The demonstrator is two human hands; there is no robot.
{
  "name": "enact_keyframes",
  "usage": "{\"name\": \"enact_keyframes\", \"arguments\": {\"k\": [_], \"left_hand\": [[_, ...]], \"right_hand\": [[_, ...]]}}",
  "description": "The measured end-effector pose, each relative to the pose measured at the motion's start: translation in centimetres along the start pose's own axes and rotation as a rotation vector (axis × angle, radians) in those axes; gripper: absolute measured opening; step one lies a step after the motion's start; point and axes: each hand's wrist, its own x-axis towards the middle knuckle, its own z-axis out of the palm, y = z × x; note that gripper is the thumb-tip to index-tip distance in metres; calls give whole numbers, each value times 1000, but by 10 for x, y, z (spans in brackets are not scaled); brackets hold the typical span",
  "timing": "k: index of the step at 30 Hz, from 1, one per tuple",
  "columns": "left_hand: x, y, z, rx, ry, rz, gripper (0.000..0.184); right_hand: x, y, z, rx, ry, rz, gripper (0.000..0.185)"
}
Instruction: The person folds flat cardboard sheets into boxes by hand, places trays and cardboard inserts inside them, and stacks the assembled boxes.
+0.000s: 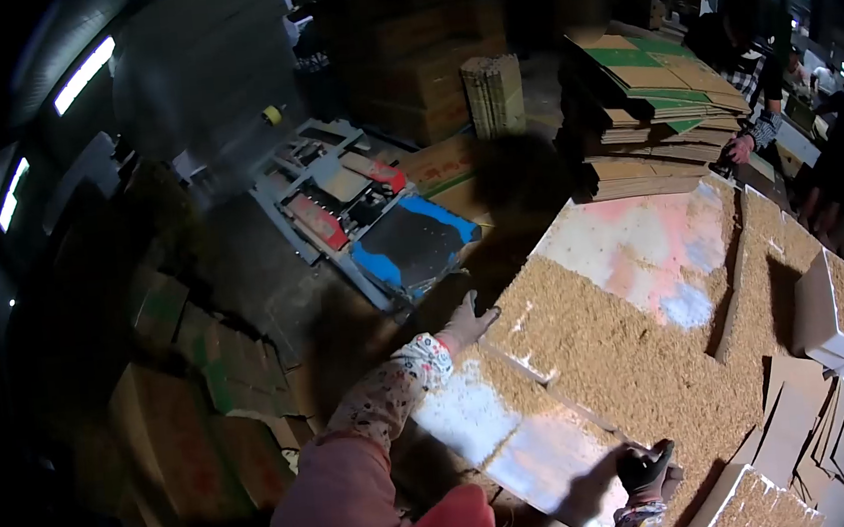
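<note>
A broad shallow tray (612,367) lies before me, covered with a brown, crumbly layer like sawdust. Its near edge is a thin pale strip. My left hand (465,325), in a light glove, grips the tray's left corner, thumb apart from the fingers. At the near edge, my right hand (644,473) in a dark glove has its fingers curled over the rim. Below that edge is a white and pinkish surface (539,454), with crumbs scattered on it. A pink and white sheet-like area (641,244) shows at the far end, partly covered by the brown layer.
Flattened green and brown cartons (663,92) are stacked at the back right, beside another person's hand (739,147). A white-sided block (838,317) and cardboard pieces (807,420) lie right. A blue-edged lift cart (410,244) and folded cartons (234,355) occupy the left.
</note>
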Motion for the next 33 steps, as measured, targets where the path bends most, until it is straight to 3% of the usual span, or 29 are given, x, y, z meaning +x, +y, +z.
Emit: {"name": "enact_keyframes", "arguments": {"k": [2,3,4,6,7,8,11,12,13,16,17,18,19,21,23,25,26,27,28,29,31,33], "left_hand": [[46,-43,-1,188,-375,208,69],[61,-54,3,188,-466,243,71],[74,-59,7,74,-441,199,74],[95,-69,40,-149,-389,158,83],[72,-28,29,-205,-340,48,84],[77,-35,50,-190,-327,80,87],[69,-28,55,-297,-324,171,95],[70,-17,44,-330,-413,129,89],[72,-19,39,-355,-492,76,83],[104,-39,41,-1018,-676,-700,47],[115,-60,50,-1063,-742,-645,46],[125,-91,66,-1107,-806,-588,44],[124,-108,67,-1139,-863,-550,43],[105,-99,54,-846,-785,-221,40],[91,-93,49,-801,-722,-186,40],[53,-64,21,-1103,-794,-548,41],[30,-56,4,-1058,-737,-525,45],[9,-51,-12,-1006,-690,-503,49],[-6,-52,-24,-1050,-692,-510,52],[-19,-48,-33,-1082,-713,-526,54],[-57,-8,-47,-1074,-771,-380,60],[-80,22,-54,-885,-672,-199,64]], "right_hand": [[11,-15,-1,436,15,252,74],[16,-21,-8,1197,6,597,71],[27,-28,-17,1845,78,899,70],[41,-39,-28,2189,116,995,73],[48,-45,-29,2220,146,1015,76],[50,-47,-24,2009,122,977,68],[44,-50,-21,1615,431,1173,61],[43,-52,-15,1424,498,1157,62],[37,-60,-7,1066,525,924,69],[47,-59,4,-196,622,433,83],[55,-53,4,746,627,550,72],[63,-48,5,1626,895,743,62],[54,-38,17,1798,938,825,55],[52,-47,16,1355,834,815,55],[54,-61,0,750,739,728,55],[58,-81,-29,-2,592,536,57],[66,-91,-43,489,609,651,58],[74,-101,-56,1185,814,740,59],[82,-110,-69,1627,1058,869,60],[84,-117,-89,1740,1101,934,59],[70,-114,-109,1662,1103,845,58],[55,-119,-153,1630,1093,893,52]]}}
